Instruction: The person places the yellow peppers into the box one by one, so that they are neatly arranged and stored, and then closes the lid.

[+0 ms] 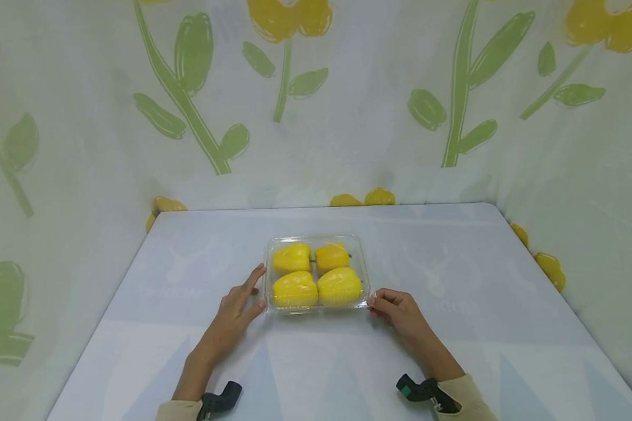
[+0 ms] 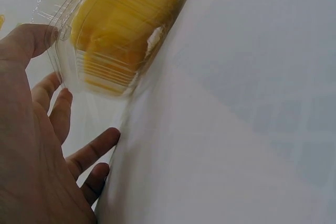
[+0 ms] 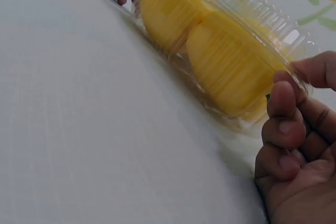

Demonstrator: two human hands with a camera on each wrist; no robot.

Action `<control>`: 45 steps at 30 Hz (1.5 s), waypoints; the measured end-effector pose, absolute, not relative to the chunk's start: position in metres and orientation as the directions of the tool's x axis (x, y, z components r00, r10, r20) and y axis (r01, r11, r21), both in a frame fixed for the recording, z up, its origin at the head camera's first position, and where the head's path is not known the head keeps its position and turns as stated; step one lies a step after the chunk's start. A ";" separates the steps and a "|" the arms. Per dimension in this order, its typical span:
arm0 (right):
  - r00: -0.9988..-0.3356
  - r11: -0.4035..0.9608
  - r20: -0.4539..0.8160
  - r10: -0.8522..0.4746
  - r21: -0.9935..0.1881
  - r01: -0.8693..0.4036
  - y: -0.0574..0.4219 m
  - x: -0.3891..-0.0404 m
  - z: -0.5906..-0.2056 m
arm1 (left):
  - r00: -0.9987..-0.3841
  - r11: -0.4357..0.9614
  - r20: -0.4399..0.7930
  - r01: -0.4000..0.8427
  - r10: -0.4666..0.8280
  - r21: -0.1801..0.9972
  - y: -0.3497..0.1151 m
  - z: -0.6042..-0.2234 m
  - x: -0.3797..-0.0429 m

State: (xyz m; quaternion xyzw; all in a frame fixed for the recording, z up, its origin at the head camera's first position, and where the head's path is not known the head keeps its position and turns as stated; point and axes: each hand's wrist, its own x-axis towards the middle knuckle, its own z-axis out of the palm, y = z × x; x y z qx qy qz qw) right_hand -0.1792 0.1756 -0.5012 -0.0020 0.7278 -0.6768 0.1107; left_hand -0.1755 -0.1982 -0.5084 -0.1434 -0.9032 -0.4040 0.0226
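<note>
A clear plastic clamshell box (image 1: pixel 316 238) lies on the table with its lid down. Through it several yellow bell peppers (image 1: pixel 295 290) show in two rows, some with dark stems. My left hand (image 1: pixel 235 310) is at the box's left side, fingers spread. In the left wrist view, its thumb (image 2: pixel 44 38) touches the rim, while the other fingers stay loosely extended below. With thumb and index finger, my right hand (image 1: pixel 402 316) pinches the rim at the near right corner. Its other fingers (image 3: pixel 286 129) are curled under, beside the box.
A pale patterned cloth covers the table (image 1: pixel 432 245). Behind it and along both sides hangs a curtain (image 1: pixel 358 117) printed with green stems and yellow flowers. Dark wrist-worn devices sit at the left cuff (image 1: pixel 181 410) and the right cuff (image 1: pixel 463 397).
</note>
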 end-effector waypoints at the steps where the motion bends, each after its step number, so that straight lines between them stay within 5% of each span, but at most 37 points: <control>1: -0.975 0.085 -0.161 -0.155 -0.985 0.149 0.176 -0.179 -0.501 | -0.959 0.634 0.154 0.274 0.238 0.723 -0.198 -0.508 -0.175; 9: -0.976 0.124 -0.161 -0.146 -0.982 0.143 0.175 -0.179 -0.506 | -0.966 0.634 0.128 0.246 0.227 0.733 -0.197 -0.510 -0.175; 19: -0.982 0.370 0.104 -0.160 -0.915 -0.157 0.176 -0.180 -0.510 | -0.968 0.639 0.119 0.235 0.220 0.732 -0.197 -0.508 -0.174; 27: -0.924 0.396 0.292 -0.247 -0.840 -0.372 0.176 -0.182 -0.513 | -0.967 0.643 0.126 0.242 0.221 0.726 -0.197 -0.509 -0.175; 39: -0.921 0.402 0.291 -0.258 -0.834 -0.377 0.179 -0.182 -0.515 | -0.946 0.659 0.274 0.317 0.172 0.682 -0.195 -0.508 -0.176; 45: -0.925 0.413 0.291 -0.243 -0.832 -0.370 0.176 -0.181 -0.514 | -0.971 0.583 0.190 0.240 0.147 0.776 -0.194 -0.509 -0.175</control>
